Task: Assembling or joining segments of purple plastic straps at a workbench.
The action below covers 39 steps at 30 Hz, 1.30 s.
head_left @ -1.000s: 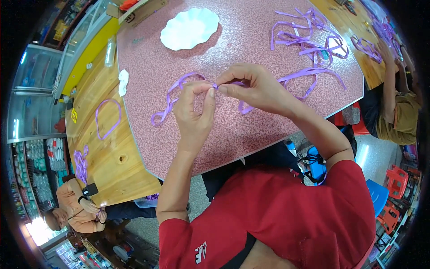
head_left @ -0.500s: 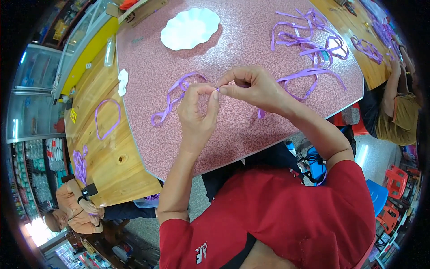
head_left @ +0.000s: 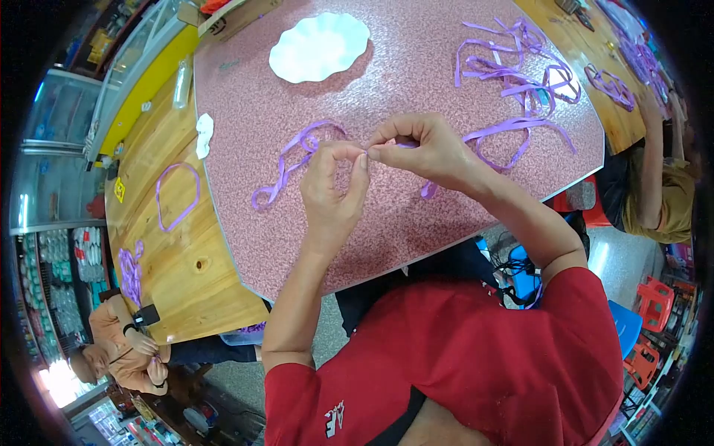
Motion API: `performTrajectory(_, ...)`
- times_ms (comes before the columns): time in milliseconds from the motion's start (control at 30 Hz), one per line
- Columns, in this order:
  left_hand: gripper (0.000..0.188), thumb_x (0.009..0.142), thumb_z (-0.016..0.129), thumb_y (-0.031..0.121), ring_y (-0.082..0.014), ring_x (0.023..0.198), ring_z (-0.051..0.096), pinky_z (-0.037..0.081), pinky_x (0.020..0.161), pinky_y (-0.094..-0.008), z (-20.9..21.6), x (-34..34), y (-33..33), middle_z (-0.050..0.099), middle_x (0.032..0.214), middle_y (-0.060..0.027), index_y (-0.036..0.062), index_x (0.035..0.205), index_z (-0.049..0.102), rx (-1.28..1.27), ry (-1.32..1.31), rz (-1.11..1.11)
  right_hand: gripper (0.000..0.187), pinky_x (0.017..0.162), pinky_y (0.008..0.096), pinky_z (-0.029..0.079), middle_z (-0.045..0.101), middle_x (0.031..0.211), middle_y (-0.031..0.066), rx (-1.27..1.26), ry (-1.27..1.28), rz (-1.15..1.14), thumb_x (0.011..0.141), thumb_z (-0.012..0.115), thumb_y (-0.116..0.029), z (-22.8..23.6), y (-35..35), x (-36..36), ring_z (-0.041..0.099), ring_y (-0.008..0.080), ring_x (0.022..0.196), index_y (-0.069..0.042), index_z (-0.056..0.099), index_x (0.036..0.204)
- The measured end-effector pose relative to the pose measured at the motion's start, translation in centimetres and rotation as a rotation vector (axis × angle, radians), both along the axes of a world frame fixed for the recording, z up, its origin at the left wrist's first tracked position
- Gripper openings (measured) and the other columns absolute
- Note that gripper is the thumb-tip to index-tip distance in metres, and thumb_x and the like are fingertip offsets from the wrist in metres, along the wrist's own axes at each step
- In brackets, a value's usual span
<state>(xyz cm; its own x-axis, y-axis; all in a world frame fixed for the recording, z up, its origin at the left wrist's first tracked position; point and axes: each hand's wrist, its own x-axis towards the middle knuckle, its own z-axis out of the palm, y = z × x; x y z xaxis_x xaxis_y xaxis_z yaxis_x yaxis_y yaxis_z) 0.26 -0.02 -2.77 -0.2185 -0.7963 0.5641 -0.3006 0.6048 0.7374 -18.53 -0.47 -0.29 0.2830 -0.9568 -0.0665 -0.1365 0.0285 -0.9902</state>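
Note:
My left hand [head_left: 332, 186] and my right hand [head_left: 425, 152] meet fingertip to fingertip above the pink speckled tabletop. Each is closed in a pinch on a thin purple ribbon, of which only slivers show between the fingers. Behind my left hand, a looped length of purple ribbon [head_left: 282, 167] trails over the table. Another purple ribbon [head_left: 513, 128] curves out from beside my right wrist, and a short purple end [head_left: 428, 190] shows under that hand. What exactly the fingertips are doing with the ribbon is too small to make out.
A white scalloped dish [head_left: 320, 48] sits at the far side. Tangled purple ribbons [head_left: 513, 67] lie far right. On the wooden table at left are a purple loop [head_left: 178, 197] and a ribbon bunch [head_left: 131, 275]. Co-workers sit at left [head_left: 123, 342] and right [head_left: 658, 186].
My joined hands have shifted very slightly to the right, still pinching. The purple end under my right hand has moved a little. The left co-worker's hands have changed position.

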Motion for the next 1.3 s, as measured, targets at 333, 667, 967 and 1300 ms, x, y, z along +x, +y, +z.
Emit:
performTrajectory(333,0.01,0.086,0.064,0.0,-0.0232,0.078,0.063,0.049,0.072,-0.0338,-0.2,0.5,-0.2,0.062,0.087,-0.0112,0.0024,0.093,0.057,0.034,-0.008,-0.001,0.018,0.06,0.0196,0.039,0.062,0.077,-0.0057,0.082,-0.153,-0.023,0.087,0.074,-0.018,-0.6,-0.5,-0.6,0.05,0.0014,0.071,-0.003,0.073,0.096)
performTrajectory(667,0.016,0.084,0.065,0.007,-0.0314,0.099,0.057,0.038,0.096,-0.0446,2.7,0.5,-0.4,0.06,0.094,-0.0125,0.0032,0.099,0.059,-0.194,-0.47,-0.091,0.019,0.056,0.022,0.039,0.06,0.074,-0.0041,-0.099,0.061,0.024,0.089,0.072,-0.019,-0.5,0.1,-1.1,0.05,0.0031,0.067,0.0,0.071,0.089)
performTrajectory(967,0.002,0.088,0.058,0.004,-0.0334,0.089,0.056,0.041,0.087,-0.0437,4.0,3.9,1.6,0.057,0.088,-0.0137,0.0023,0.088,0.058,0.017,-0.45,-0.274,0.021,0.055,0.0308,0.04,0.057,0.065,0.0048,-0.289,0.088,0.078,0.086,0.072,-0.021,-0.2,1.9,-0.3,0.051,0.0105,0.061,-0.002,0.066,0.081)
performTrajectory(1300,0.022,0.098,0.053,0.02,-0.0307,0.087,0.055,0.042,0.084,-0.0389,2.3,9.1,3.1,0.057,0.087,-0.0123,0.0007,0.088,0.058,0.578,-0.287,-0.187,0.013,0.069,0.041,0.049,0.067,0.088,0.0126,-0.666,0.137,0.151,0.084,0.07,-0.018,-2.8,3.0,0.4,0.065,0.0287,0.078,-0.006,0.067,0.084)
